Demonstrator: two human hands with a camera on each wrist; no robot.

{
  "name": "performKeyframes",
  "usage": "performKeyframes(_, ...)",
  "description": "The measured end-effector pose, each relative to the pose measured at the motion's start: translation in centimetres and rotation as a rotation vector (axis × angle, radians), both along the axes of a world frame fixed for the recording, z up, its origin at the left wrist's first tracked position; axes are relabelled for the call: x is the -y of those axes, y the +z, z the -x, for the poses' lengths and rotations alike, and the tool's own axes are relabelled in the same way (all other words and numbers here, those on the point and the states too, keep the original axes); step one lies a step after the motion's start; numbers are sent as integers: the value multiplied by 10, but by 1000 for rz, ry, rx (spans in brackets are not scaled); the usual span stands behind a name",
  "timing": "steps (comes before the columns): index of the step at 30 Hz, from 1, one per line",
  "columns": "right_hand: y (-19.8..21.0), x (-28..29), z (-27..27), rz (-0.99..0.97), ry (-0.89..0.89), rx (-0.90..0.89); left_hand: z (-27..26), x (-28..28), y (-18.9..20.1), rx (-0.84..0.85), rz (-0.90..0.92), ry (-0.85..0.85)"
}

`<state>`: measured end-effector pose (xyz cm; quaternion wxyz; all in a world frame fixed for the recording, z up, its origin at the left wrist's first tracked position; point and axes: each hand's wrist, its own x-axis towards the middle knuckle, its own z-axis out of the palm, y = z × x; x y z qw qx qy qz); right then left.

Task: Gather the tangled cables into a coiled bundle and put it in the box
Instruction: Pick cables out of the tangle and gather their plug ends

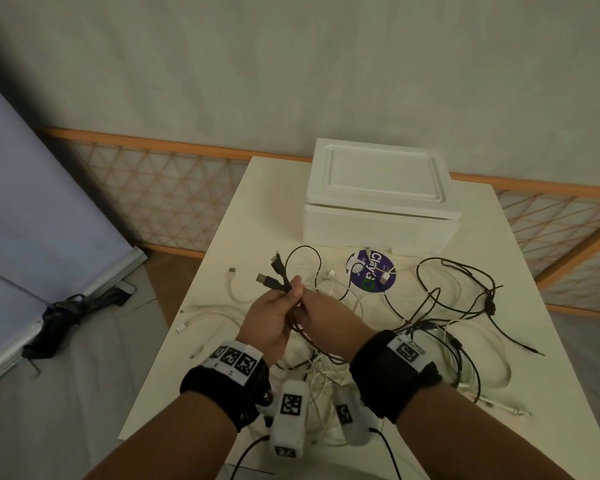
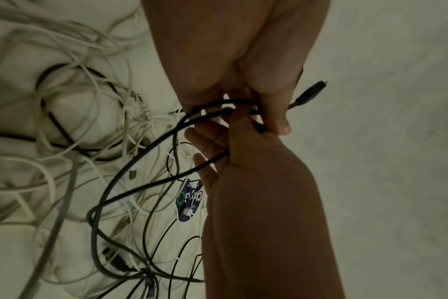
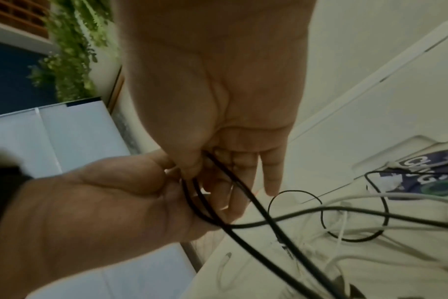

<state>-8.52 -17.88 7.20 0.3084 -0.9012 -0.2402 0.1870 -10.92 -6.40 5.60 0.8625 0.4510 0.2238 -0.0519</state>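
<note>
A tangle of black and white cables (image 1: pixel 430 327) lies spread over the white table (image 1: pixel 167 396). My two hands meet above its middle. My left hand (image 1: pixel 284 296) grips a few black cable strands (image 2: pixel 218 103), and two USB plugs (image 1: pixel 267 280) stick out past its fingers. The right hand (image 1: pixel 305 304) touches the left and pinches the same strands (image 3: pixel 243 204) between thumb and fingers. Loops of these strands hang down to the tangle. The white foam box (image 1: pixel 381 226) stands at the far end of the table with its lid on.
A round purple sticker (image 1: pixel 371 271) lies on the table in front of the box, with cable ends across it. White cables (image 1: pixel 215 313) trail to the table's left edge. A blue panel (image 1: pixel 32 220) leans on the floor at the left.
</note>
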Motion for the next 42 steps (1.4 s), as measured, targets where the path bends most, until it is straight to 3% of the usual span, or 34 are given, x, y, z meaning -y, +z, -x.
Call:
performKeyframes(4, 2, 1, 1, -214, 15, -123, -2, 11, 2, -6, 42, 27)
performKeyframes(7, -4, 8, -4, -134, 1, -104, -4, 20, 3, -50, 104, 13)
performKeyframes(10, 1, 15, -6, -123, 84, -144, -7, 25, 2, -83, 44, 71)
performKeyframes(15, 15, 57, -12, 241, 239, -30, -15, -29, 3, -126, 310, 564)
performKeyframes(18, 31, 109, -20, 349, 105, 83, -10, -89, -5, -195, 84, 628)
performKeyframes(20, 44, 132, -20, 416, 55, 172, -6, -103, -14, -246, 26, 650)
performKeyframes(22, 45, 139, -24, 505, 49, 207, -6, -94, -20, -239, 58, 646)
performKeyframes(24, 27, 142, -35, 644, 42, 124, -7, -76, -29, -231, 116, 632)
performKeyframes(27, -4, 137, -54, 878, 144, 100, -7, -53, -45, -204, 106, 562)
performKeyframes(29, -12, 115, -68, 795, 127, 226, -8, -47, -52, -179, 142, 526)
performKeyframes(33, -13, 40, -106, 361, 97, 316, -15, -44, -56, -200, 211, 457)
performKeyframes(37, -32, -18, -141, 469, 263, 382, -22, -42, -53, -271, 249, 380)
performKeyframes(40, -49, -27, -159, 651, 348, 324, -27, -42, -50, -300, 315, 356)
performKeyframes(42, -53, -22, -164, 663, 377, 374, -30, -42, -50, -319, 255, 322)
